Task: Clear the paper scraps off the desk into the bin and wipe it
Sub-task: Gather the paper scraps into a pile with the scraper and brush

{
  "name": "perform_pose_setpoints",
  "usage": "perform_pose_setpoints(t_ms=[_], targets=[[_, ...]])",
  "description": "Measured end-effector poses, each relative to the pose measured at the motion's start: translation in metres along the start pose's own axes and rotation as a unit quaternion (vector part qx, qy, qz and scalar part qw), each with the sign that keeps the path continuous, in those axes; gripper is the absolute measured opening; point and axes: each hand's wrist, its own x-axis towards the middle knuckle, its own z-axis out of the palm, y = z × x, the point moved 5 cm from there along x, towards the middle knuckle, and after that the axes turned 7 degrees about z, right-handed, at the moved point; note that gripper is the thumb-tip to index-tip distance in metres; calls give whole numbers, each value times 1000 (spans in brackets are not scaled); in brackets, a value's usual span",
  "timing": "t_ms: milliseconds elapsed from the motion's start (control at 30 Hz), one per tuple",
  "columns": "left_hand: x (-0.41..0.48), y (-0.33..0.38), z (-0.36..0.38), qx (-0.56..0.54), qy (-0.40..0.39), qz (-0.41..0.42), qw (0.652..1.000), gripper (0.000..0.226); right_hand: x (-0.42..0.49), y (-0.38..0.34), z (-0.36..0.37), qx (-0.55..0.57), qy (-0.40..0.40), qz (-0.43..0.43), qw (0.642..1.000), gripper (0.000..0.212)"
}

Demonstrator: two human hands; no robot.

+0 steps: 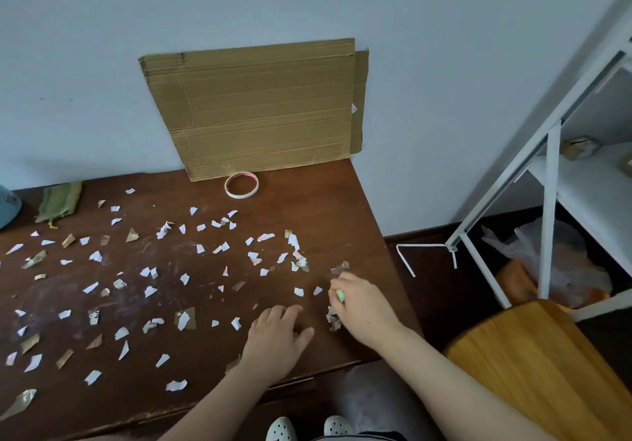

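- The scraps (pixel 184 278), white and brown, lie strewn over most of the dark counter (pixel 342 201). Nearly all of them sit to the left of both hands and beyond them.
- A small heap (pixel 333 319) has formed near the counter's right edge, between the hands and touching the right grip (pixel 359 304).
- The right grip is narrow, with fingers curled down onto the counter. It seems to pinch a small pale-green bit (pixel 340 295), though what that is cannot be told.
- The left grip (pixel 277 334) rests palm down just left of the heap. Its fingers are spread and only lightly bent, and it holds nothing visible.
- The left grip is the nearer one to the main spread of scraps, and the right is the nearer one to the heap and the edge.
- An orange tub with a plastic liner (pixel 547 262), likely the bin, stands on the floor under the white shelf (pixel 588 194). It is to the right, well apart from the counter.
- Gathered scraps will probably have to travel rightward past the right edge.
- A green cloth (pixel 60 199) lies at the far left by the wall, so wiping looks a long way off.
- A tape ring (pixel 241 184) and cardboard (pixel 253 109) stand at the back.
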Motion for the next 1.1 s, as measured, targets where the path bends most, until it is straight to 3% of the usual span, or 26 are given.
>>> perform_pose_setpoints(t_ms=[133,267,567,800,933,1100], targets=[[-6,-1,-2,-19,5,2,1000,51,-6,34,-31,-26,38,55,997,21],[-15,-2,-4,-49,11,-3,999,50,-18,64,-31,-63,1,100,993,21],[-28,-15,-4,-49,7,-27,998,50,-7,-13,25,-27,-61,-15,998,22],[-31,-19,-9,-64,19,-32,997,51,2,-8,-5,78,-26,35,996,25],[-35,-23,-8,-78,21,-45,996,52,-9,25,-15,27,-24,88,995,34],[-41,-30,-7,-89,28,-51,994,46,-8,-4,17,-36,-59,38,997,28]])
